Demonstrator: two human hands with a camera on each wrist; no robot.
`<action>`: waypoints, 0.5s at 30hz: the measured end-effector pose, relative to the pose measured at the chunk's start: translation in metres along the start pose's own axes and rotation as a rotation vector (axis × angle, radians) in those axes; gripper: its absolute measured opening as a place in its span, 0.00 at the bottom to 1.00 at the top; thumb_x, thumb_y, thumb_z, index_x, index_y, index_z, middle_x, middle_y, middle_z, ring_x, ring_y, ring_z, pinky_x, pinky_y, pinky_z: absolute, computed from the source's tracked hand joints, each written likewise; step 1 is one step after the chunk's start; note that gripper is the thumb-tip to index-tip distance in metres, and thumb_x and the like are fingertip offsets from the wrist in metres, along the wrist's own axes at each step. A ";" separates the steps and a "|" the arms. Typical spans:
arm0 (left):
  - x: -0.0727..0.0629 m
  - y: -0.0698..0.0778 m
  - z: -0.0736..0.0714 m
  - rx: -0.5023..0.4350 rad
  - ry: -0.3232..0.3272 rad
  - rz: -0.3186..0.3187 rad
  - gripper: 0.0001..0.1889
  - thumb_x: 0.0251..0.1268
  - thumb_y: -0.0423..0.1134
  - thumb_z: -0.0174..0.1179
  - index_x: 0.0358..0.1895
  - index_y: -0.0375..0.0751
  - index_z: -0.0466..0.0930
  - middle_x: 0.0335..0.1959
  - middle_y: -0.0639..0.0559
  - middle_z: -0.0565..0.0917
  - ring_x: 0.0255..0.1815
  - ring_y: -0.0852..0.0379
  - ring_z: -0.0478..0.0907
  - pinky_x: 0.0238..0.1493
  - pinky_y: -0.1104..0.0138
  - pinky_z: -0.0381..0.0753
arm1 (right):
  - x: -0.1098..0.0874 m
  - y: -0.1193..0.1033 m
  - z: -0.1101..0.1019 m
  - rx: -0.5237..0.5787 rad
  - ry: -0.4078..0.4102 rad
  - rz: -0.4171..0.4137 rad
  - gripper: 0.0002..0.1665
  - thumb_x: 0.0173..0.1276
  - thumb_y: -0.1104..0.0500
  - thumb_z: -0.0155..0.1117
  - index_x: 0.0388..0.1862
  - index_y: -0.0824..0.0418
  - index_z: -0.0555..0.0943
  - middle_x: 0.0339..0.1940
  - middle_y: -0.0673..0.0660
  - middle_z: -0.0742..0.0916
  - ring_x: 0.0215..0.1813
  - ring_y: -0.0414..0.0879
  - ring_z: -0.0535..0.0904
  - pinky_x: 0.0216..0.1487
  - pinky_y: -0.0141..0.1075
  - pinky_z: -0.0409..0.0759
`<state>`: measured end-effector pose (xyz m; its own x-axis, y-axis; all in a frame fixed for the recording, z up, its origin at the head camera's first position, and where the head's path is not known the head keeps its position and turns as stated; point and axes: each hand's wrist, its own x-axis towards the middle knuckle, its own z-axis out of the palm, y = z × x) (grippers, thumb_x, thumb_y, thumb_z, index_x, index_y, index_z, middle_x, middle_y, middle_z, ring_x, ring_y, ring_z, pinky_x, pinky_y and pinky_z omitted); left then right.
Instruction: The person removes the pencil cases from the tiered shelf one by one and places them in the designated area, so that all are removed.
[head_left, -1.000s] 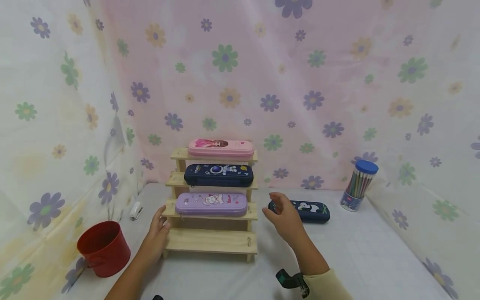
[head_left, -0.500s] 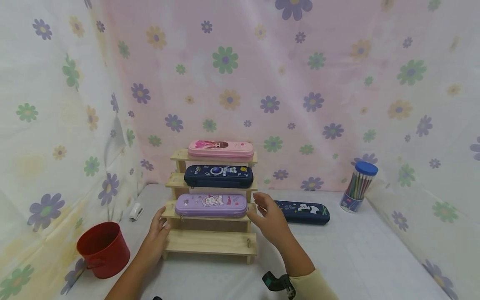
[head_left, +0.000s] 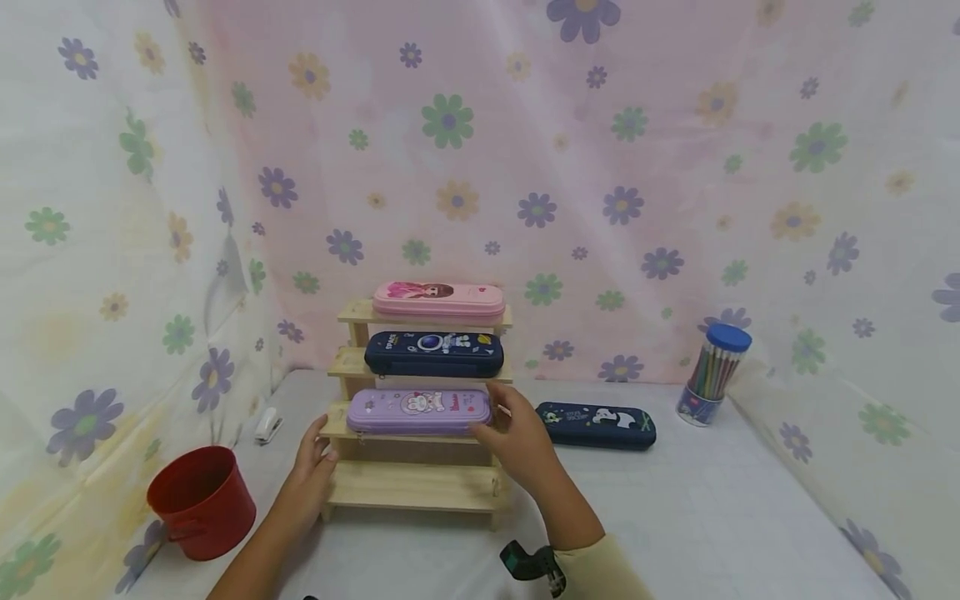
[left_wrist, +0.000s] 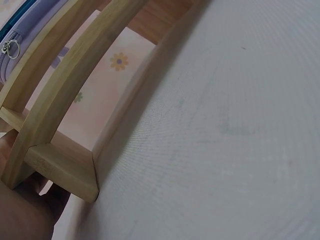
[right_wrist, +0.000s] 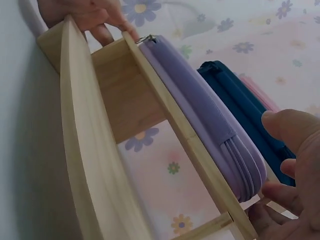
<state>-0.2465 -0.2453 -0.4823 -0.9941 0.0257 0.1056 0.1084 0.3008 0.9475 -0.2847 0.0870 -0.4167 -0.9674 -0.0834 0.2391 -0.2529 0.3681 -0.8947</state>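
Observation:
A four-step wooden rack [head_left: 420, 485] stands on the white cloth. My left hand [head_left: 303, 475] holds its left side, fingers at the end of the second step from the bottom; in the left wrist view part of this hand [left_wrist: 22, 212] sits behind a leg. On that step lies a purple pencil case [head_left: 418, 412] with a cartoon print. My right hand [head_left: 517, 433] is at the case's right end, thumb and fingers spread. Seen from the right wrist, the thumb [right_wrist: 287, 127] stands apart from the case, while the lower fingertips are close to its end; contact is unclear.
Above are a navy astronaut pencil case [head_left: 433, 354] and a pink one [head_left: 438, 302]. A dark panda pencil case [head_left: 596, 426] lies right of the rack. A blue-lidded pencil tub [head_left: 712, 375] stands farther right. At left are a red bucket [head_left: 202, 504] and a small white object [head_left: 268, 425].
My right hand has moved left, from beside the panda case to the right end of the purple case. The left hand stays at the rack's left side.

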 end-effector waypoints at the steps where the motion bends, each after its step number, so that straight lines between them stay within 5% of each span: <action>1: 0.000 0.000 -0.001 0.004 0.000 -0.002 0.36 0.89 0.41 0.39 0.86 0.53 0.29 0.84 0.25 0.42 0.84 0.24 0.43 0.73 0.29 0.56 | 0.001 -0.001 0.002 0.005 0.003 0.009 0.41 0.66 0.51 0.78 0.75 0.51 0.73 0.74 0.54 0.79 0.75 0.53 0.77 0.69 0.46 0.78; 15: 0.001 -0.002 -0.002 0.020 -0.010 0.012 0.36 0.89 0.42 0.39 0.86 0.52 0.29 0.84 0.24 0.42 0.84 0.24 0.42 0.75 0.30 0.53 | 0.004 -0.001 0.017 -0.183 -0.019 0.006 0.54 0.61 0.44 0.81 0.82 0.49 0.65 0.77 0.54 0.75 0.76 0.52 0.73 0.76 0.53 0.71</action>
<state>-0.2481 -0.2476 -0.4838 -0.9927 0.0387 0.1143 0.1207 0.3196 0.9398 -0.2886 0.0710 -0.4212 -0.9695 -0.0977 0.2248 -0.2419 0.5310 -0.8121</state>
